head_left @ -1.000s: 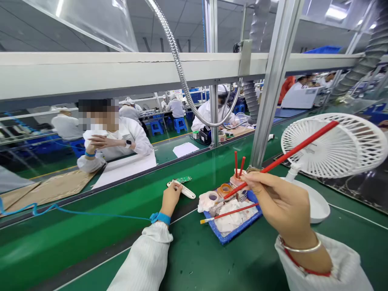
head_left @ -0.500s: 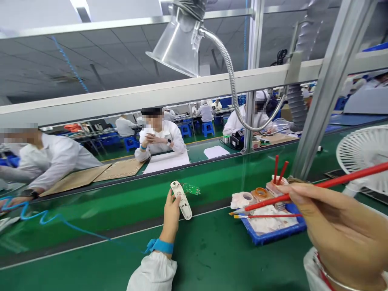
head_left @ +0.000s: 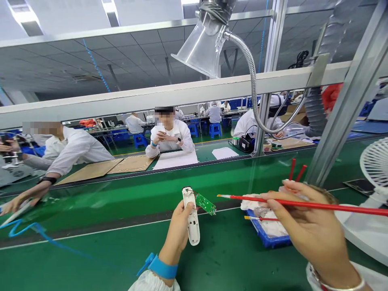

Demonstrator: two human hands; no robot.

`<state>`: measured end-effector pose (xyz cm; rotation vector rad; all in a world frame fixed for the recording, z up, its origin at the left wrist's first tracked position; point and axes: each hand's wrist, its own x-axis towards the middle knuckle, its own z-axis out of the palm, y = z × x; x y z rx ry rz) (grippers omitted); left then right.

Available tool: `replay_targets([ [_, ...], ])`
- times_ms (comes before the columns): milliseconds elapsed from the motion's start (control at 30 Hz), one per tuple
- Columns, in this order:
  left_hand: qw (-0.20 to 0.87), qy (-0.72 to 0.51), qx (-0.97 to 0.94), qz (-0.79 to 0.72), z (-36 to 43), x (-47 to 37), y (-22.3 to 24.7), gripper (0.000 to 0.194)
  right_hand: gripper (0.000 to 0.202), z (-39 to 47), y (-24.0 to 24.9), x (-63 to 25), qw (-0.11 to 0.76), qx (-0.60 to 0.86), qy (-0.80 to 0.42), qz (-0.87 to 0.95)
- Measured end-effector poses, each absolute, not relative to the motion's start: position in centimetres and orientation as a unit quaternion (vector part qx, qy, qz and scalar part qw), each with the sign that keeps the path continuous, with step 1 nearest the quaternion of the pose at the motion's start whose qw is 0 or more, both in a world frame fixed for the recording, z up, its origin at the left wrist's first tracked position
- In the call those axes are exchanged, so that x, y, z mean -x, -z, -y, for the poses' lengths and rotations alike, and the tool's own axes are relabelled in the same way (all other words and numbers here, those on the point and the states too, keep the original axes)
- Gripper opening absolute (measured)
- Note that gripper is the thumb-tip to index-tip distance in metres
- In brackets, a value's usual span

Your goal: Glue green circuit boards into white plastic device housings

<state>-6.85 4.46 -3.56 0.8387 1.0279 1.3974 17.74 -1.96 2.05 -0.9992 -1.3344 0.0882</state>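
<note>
While the left hand (head_left: 178, 228) is closed on an elongated white casing (head_left: 193, 232), its thumb presses the side edge and the hollow inner face is turned toward the viewer. That grip probably steadies the part and leaves most of the interior open to sight. The casing is in front of the left palm, above the desk (head_left: 230, 266). 1 green circuit board (head_left: 205, 203) hangs out on the side facing the right hand (head_left: 315, 226), apparently carried by thin wires.

The right hand grips 1 long red brush (head_left: 247, 198) between thumb and fingers, nearly level, its tip near the board with no contact visible. Such a pinch should favour fine control.

Just beyond the right fingertips, a blue tray (head_left: 274, 242) holds crumpled, soft white material (head_left: 274, 229). A 2nd brush (head_left: 266, 219) lies across it, bristles toward the left hand, probably for easy reach; its far end is hidden. 2 slim red sticks (head_left: 292, 169) stand behind the right hand; their support is obscured.

Materials noted: casing smooth, rounded at the ends, likely plastic; board flat and rectangular; brush handle glossy; wrist strap (head_left: 163, 266) on the left wrist blue and band-like.
</note>
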Motion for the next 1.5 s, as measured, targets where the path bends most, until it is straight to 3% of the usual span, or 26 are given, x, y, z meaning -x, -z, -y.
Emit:
replay_targets([
  [233, 0.62, -0.561, -0.363, -0.411, -3.1, 5.3, 2.7, 0.027, 0.025, 1.0, -0.2, -15.8, 0.566, 0.364, -0.077, 0.736],
  [633, 0.633, -0.547, -0.364, -0.41, -2.6, 5.2, 2.8, 0.023, 0.017, 1.2, -0.8, -15.7, 0.504, 0.365, -0.048, 0.781],
  [1267, 0.643, -0.551, -0.362, -0.39, -2.5, 5.3, 2.7, 0.022, 0.017, 0.1, -0.8, -16.6, 0.534, 0.377, 0.015, 0.757],
  [1500, 0.641, -0.549, -0.355, -0.402, -2.3, 5.3, 1.8, 0.024, 0.011, 0.4, -1.9, -17.3, 0.613, 0.461, -0.025, 0.641],
])
